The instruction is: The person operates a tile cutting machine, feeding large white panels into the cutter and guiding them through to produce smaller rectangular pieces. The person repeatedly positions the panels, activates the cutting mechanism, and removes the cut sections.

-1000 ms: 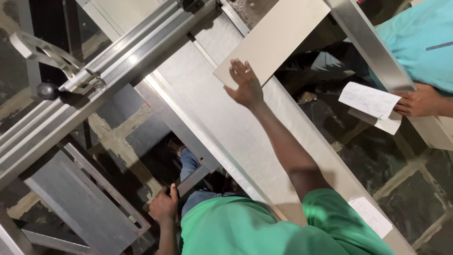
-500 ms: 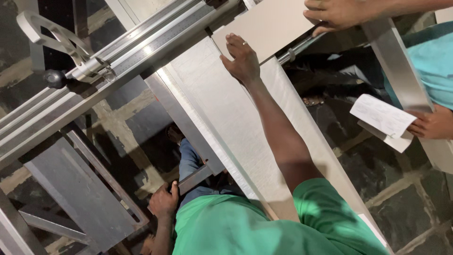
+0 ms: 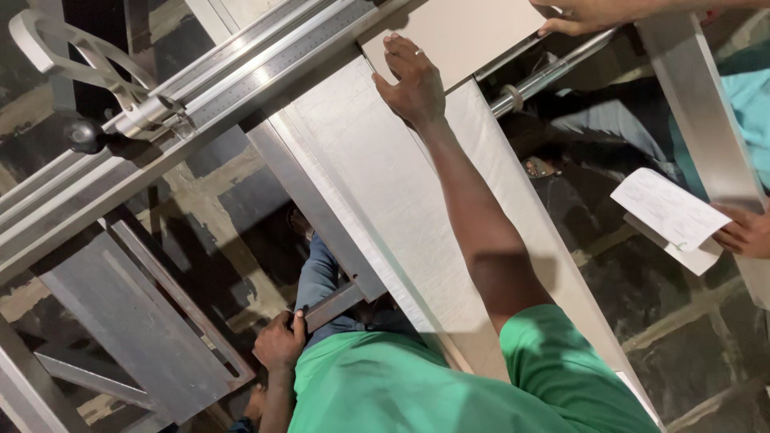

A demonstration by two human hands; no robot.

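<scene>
My right hand (image 3: pixel 413 80) lies flat with its fingers apart on a beige tile (image 3: pixel 461 32), which rests at the far end of a long white bed (image 3: pixel 377 184) of a tile cutter. A ring shows on one finger. My left hand (image 3: pixel 279 343) is low by my green shirt, closed around the end of a grey metal bar (image 3: pixel 338 305) of the frame. Another person's hand (image 3: pixel 585 12) touches the tile's far edge.
The cutter's ruled guide rail (image 3: pixel 241 72) runs diagonally at the left, with a looped handle (image 3: pixel 72 48) and a black knob (image 3: pixel 84 135). A chrome rod (image 3: pixel 553 72) lies beyond the tile. A person in teal (image 3: pixel 754 96) holds sheets of paper (image 3: pixel 670 212). Dark stone floor lies below.
My right hand stays flat on the tile while the view has drawn closer. Another person's hand has come onto the tile's far edge. My left hand keeps its grip.
</scene>
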